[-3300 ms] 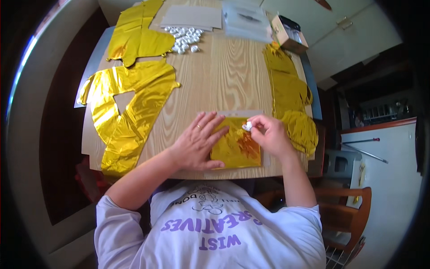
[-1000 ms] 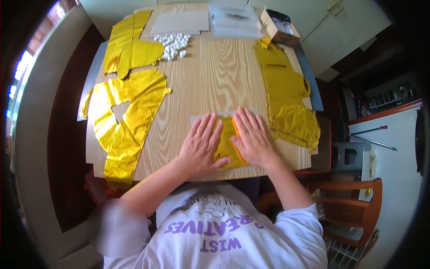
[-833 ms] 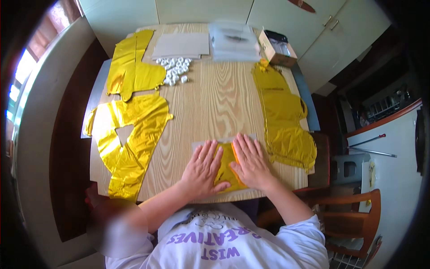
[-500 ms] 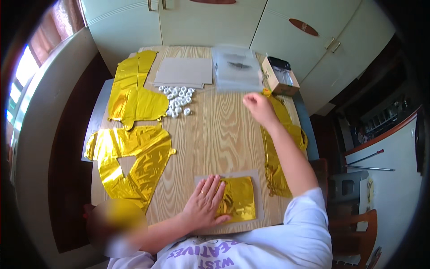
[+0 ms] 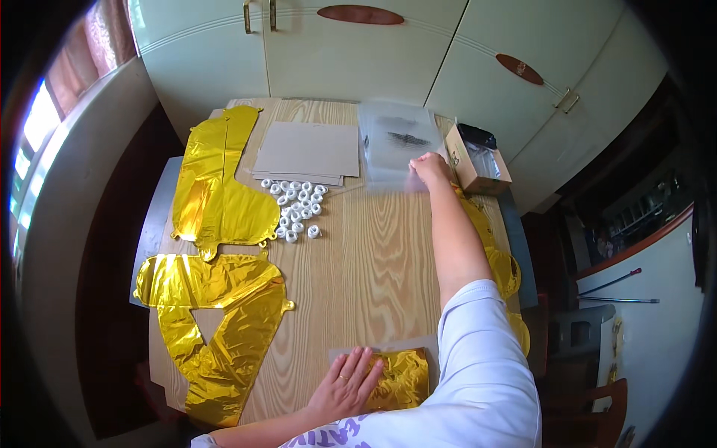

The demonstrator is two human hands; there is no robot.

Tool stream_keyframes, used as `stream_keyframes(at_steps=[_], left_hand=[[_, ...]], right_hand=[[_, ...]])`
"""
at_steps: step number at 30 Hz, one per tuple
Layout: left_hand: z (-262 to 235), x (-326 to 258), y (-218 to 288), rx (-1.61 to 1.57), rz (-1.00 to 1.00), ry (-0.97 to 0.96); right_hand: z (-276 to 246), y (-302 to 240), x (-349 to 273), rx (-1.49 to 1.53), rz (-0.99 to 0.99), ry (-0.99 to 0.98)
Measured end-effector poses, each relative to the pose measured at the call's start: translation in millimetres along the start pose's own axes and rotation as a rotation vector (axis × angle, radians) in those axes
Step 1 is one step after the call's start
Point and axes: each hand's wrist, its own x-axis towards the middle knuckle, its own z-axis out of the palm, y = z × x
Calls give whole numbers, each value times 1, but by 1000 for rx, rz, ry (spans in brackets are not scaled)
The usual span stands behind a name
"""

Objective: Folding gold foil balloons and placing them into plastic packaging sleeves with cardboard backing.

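Note:
My left hand [image 5: 348,387] lies flat, fingers stretched, on a folded gold foil balloon [image 5: 407,377]. Under the foil shows the edge of a grey card [image 5: 432,351] at the table's near edge. My right hand [image 5: 430,170] reaches far forward, its fingers drawn together at the near right part of a stack of clear plastic bags [image 5: 388,160]. Motion smears the fingertips, so whether a bag is pinched there cannot be made out. Another gold foil balloon [image 5: 478,216] lies along the right edge, partly behind my right forearm.
Two flat gold foil balloons, one upper [image 5: 216,179] and one triangular-holed [image 5: 239,321], lie on the left. White ring-shaped rolls [image 5: 296,213] sit near stacked grey cards [image 5: 306,149]. An open cardboard box [image 5: 468,168] stands at the far right of the wooden table [image 5: 358,276].
My right hand has moved forward onto the near right part of the bags. My left hand stays on the folded foil. The view has tilted up and my body leans in.

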Motion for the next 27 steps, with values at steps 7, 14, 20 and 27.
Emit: stream_keyframes(at_steps=[7, 14, 20, 27], left_hand=[[7, 0, -2, 7, -18, 108], [11, -1, 0, 19, -45, 153], [-1, 0, -1, -51, 17, 26], [-17, -2, 0, -376, -70, -28]], right_hand=[[-14, -32, -28, -113, 140, -16], [11, -33, -21, -100, 107, 203], [-17, 13, 14, 408, -290, 362], [-136, -54, -194, 343, -575, 70]])
